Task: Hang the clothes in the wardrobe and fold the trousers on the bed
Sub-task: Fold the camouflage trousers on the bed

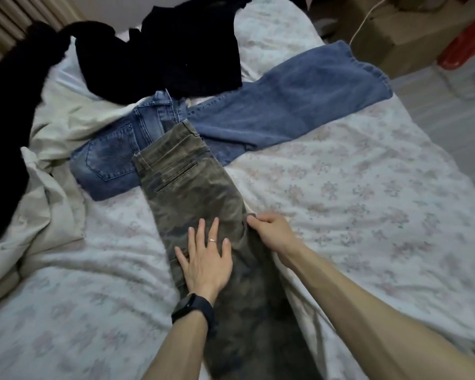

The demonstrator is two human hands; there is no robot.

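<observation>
Olive-grey trousers [187, 187] lie lengthwise down the middle of the bed [354, 215], folded leg on leg, waistband at the far end. My left hand [206, 256] rests flat on them with fingers spread. My right hand [269, 229] pinches their right edge at the crotch seam. Blue jeans [285, 105] lie spread under and beyond the waistband, one leg running to the right. A black top [159, 58] lies at the far side, and another black garment [8, 119] hangs at the left.
A crumpled cream sheet [52, 193] bunches at the bed's left side. Cardboard boxes [401, 31] and a red object [466, 48] stand on the floor beyond the bed's right corner. The wardrobe is out of view.
</observation>
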